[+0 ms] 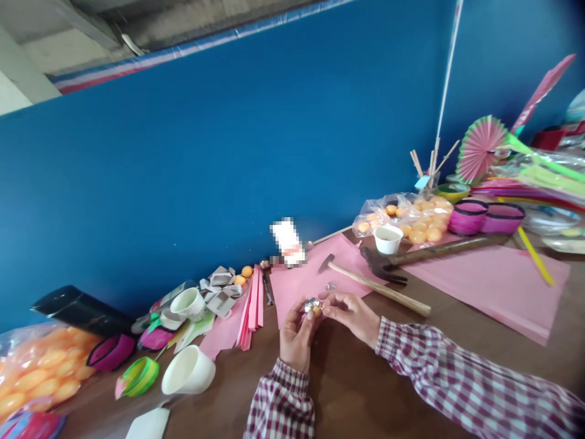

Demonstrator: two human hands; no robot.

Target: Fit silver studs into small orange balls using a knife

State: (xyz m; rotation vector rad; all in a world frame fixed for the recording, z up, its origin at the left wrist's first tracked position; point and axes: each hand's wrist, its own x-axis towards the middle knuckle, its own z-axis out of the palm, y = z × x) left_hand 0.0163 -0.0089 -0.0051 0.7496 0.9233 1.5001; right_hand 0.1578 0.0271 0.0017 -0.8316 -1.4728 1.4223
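Near the middle of the brown table, my left hand (296, 338) is closed round a small shiny silver ball (312, 304), which shows an orange patch on its lower side. My right hand (350, 312) is at the ball's right side, with thumb and index finger pinched together; whatever is between them is too small to make out. Beyond both hands lies a pink paper sheet (292, 292). A small hammer (379, 285) with a wooden handle rests across it, its handle end to the right of my right hand.
A larger hammer (448, 249) lies at the right by a white cup (388, 239) and bagged orange balls (425, 222). White cups (188, 371), folded pink strips (251, 311) and another ball bag (43, 372) are at left. A blue partition (228, 152) stands behind.
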